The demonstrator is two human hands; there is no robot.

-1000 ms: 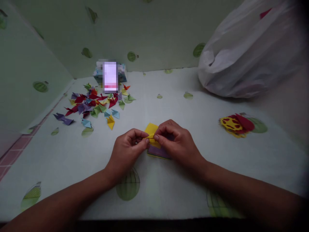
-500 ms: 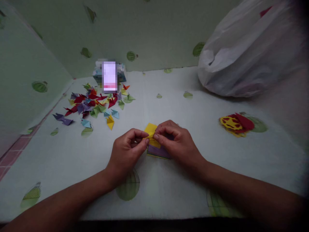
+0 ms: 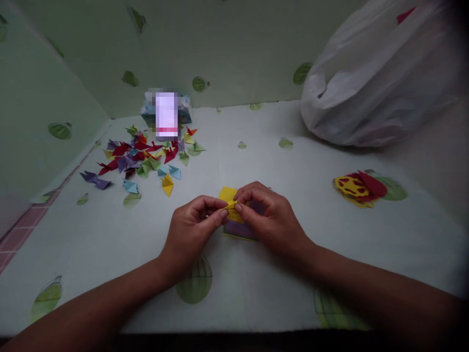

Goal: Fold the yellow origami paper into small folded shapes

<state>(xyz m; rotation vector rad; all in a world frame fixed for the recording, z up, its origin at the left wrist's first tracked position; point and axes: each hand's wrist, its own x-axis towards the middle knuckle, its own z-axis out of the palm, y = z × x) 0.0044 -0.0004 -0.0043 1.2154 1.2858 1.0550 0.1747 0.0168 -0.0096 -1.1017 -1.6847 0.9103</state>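
A small folded piece of yellow origami paper (image 3: 230, 206) is pinched between both hands near the middle of the table. My left hand (image 3: 196, 227) grips its left end between thumb and forefinger. At its right end, the thumb and fingertips of my right hand (image 3: 269, 217) press together on it. Beneath lies a stack of square paper sheets with a purple one (image 3: 240, 231) on top, partly covered by my right hand. Another yellow paper part (image 3: 227, 192) shows just behind the fingertips; whether it joins the held piece I cannot tell.
Folded paper cranes (image 3: 146, 159) in many colours lie heaped at the back left. Behind them a blurred lit phone (image 3: 166, 115) leans on a tissue box (image 3: 186, 108). A white plastic bag (image 3: 362, 93) bulges at the back right. Red and yellow cut-outs (image 3: 351, 187) lie right.
Both hands stay in nearly the same place. The yellow paper between the fingertips looks slightly more narrowly pinched, and the right thumb has shifted a little.
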